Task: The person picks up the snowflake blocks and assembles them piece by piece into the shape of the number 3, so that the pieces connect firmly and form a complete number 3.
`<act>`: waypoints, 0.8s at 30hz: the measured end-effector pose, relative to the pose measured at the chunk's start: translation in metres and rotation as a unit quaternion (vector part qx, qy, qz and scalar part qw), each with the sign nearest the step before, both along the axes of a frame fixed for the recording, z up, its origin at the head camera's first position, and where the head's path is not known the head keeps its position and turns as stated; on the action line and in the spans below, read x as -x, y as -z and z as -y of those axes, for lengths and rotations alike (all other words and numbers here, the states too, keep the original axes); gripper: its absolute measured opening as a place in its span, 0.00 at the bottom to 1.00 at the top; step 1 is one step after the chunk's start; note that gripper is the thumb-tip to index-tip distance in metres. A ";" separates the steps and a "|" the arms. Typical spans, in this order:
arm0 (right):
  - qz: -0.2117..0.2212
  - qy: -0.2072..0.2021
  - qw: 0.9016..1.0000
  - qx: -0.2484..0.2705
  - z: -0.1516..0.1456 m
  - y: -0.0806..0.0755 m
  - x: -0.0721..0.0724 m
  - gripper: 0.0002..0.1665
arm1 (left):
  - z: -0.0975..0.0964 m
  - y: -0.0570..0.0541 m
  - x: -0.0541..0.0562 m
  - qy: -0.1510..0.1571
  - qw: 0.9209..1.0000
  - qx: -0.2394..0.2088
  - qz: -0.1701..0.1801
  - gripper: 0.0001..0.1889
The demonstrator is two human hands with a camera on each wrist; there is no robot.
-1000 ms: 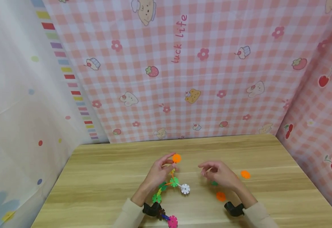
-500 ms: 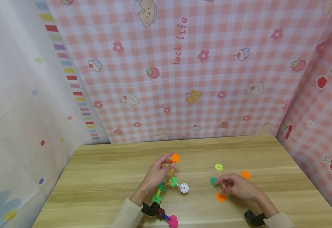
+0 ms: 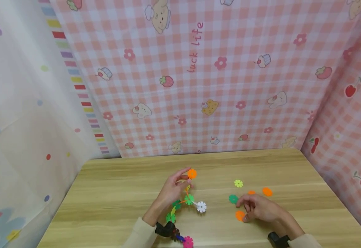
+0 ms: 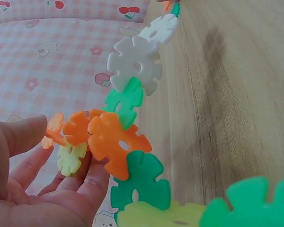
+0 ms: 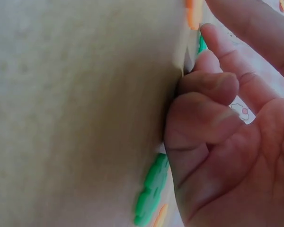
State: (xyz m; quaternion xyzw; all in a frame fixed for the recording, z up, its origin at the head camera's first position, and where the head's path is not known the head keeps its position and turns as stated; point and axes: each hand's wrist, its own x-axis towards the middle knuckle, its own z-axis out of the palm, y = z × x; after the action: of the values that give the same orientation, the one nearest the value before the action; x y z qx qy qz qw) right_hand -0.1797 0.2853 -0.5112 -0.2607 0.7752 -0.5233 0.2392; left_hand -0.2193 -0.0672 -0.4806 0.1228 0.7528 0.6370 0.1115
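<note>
My left hand (image 3: 171,191) holds up a branching chain of interlocked plastic snowflake discs. In the left wrist view its thumb and fingers pinch the chain at a small orange disc (image 4: 54,131), beside a pale yellow disc (image 4: 70,158). The chain also carries a light green disc (image 3: 189,199) and a white disc (image 3: 201,207); a pink disc (image 3: 188,242) ends its near part. My right hand (image 3: 261,207) is low at the table, thumb and forefinger apart, at a loose orange disc (image 3: 239,216). Whether they touch it I cannot tell. A loose dark green disc (image 3: 233,199) lies by the forefinger.
On the wooden table (image 3: 115,193), a yellow-green disc (image 3: 238,183) and another orange disc (image 3: 267,192) lie beyond the right hand. One more orange disc (image 3: 252,192) is partly hidden by that hand. Patterned cloth (image 3: 180,103) hangs behind and at both sides.
My right hand has moved right and nearer, down to the loose discs, exposing the yellow-green, dark green and one more orange disc. The left hand keeps its hold on the chain almost unmoved.
</note>
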 end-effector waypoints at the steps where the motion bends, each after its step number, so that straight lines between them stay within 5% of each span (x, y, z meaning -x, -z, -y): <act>1: 0.001 0.000 1.000 0.000 0.000 0.000 0.000 0.23 | 0.000 0.000 0.000 0.001 1.000 0.000 0.000 0.24; 10: 0.022 0.000 1.000 0.016 0.002 -0.001 -0.001 0.20 | 0.000 0.001 0.001 0.009 1.000 -0.004 0.000 0.25; 24: 0.009 0.045 0.998 -0.045 0.011 -0.009 0.000 0.12 | 0.003 0.000 -0.001 0.014 1.000 -0.008 0.016 0.23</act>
State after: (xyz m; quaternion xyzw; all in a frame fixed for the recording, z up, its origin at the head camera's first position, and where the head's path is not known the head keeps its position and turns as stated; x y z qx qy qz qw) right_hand -0.1796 0.2743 -0.5024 -0.2098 0.8065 -0.5006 0.2343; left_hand -0.2182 -0.0699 -0.4802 0.1239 0.7439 0.6433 0.1319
